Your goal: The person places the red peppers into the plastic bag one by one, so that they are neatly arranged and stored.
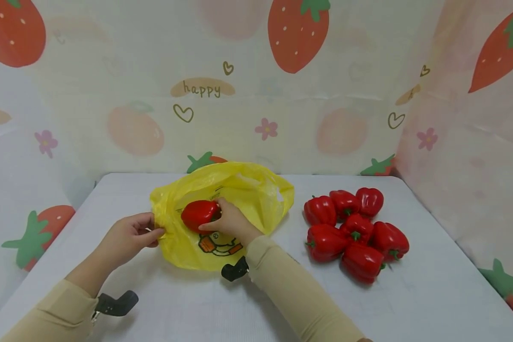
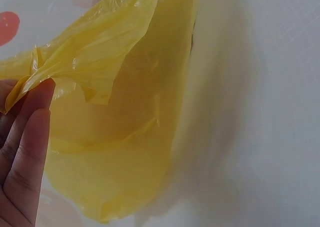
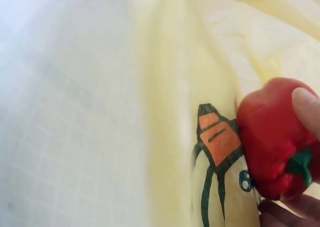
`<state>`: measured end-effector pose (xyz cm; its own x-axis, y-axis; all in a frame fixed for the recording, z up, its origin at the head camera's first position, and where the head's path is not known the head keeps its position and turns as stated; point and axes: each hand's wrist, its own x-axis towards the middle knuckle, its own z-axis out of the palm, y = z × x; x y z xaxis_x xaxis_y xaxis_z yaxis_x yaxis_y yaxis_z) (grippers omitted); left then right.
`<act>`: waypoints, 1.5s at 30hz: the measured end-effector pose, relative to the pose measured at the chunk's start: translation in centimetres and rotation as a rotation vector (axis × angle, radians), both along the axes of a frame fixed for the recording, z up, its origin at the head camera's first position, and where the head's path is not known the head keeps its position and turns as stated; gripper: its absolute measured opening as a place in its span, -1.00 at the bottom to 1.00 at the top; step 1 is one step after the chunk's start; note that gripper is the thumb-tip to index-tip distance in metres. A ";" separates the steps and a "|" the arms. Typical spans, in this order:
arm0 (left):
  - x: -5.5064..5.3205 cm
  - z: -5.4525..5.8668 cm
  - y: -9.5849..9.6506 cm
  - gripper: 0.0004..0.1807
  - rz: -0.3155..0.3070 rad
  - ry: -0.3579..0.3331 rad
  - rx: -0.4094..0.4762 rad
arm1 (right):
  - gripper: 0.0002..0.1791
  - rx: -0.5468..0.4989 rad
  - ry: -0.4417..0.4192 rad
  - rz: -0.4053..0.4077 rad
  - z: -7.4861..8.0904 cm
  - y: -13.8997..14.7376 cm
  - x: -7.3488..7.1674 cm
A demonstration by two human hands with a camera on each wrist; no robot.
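A crumpled yellow plastic bag (image 1: 173,251) with a printed cartoon lies on the white table, its mouth spread wide. My left hand (image 1: 128,237) pinches the bag's left edge between thumb and fingers; the left wrist view shows the thin plastic (image 2: 125,167) hanging from those fingertips. With thumb and fingers on either side, my right hand (image 1: 235,222) grips a red bell pepper (image 1: 196,215) by its stem end. The pepper overlaps the bag's middle, just above the orange and black print. In the right wrist view its green stem (image 3: 301,163) shows beside the thumb.
Several more red bell peppers (image 1: 356,227) sit grouped on the right side of the table (image 1: 432,294). Behind the table stands a backdrop (image 1: 248,104) patterned with strawberries, and similar cloth covers both sides. A black camera mount juts from each sleeve.
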<state>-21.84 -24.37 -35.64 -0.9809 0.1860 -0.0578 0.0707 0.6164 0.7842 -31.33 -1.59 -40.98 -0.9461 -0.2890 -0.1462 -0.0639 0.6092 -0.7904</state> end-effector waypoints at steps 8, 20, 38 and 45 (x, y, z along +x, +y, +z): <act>0.0 0.0 0.2 -0.57 -0.012 0.017 -0.011 | -0.07 0.030 0.002 0.034 0.3 0.6 0.0; 0.0 -0.1 0.1 -0.57 -0.010 0.020 -0.018 | -0.08 -0.038 0.003 0.127 1.2 2.3 -0.3; -0.1 -0.3 -0.1 -0.54 -0.006 0.008 0.001 | -0.25 -0.117 0.013 0.209 3.5 6.2 -0.6; 0.0 -0.3 0.0 -0.53 -0.005 0.006 0.002 | -0.29 -0.137 0.040 0.218 4.8 7.8 -0.4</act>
<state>-21.87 -24.42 -35.93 -0.9802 0.1911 -0.0517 0.0783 0.6142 0.7852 -31.74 6.25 -36.21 -0.8633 -0.5017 -0.0557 -0.2150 0.4654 -0.8586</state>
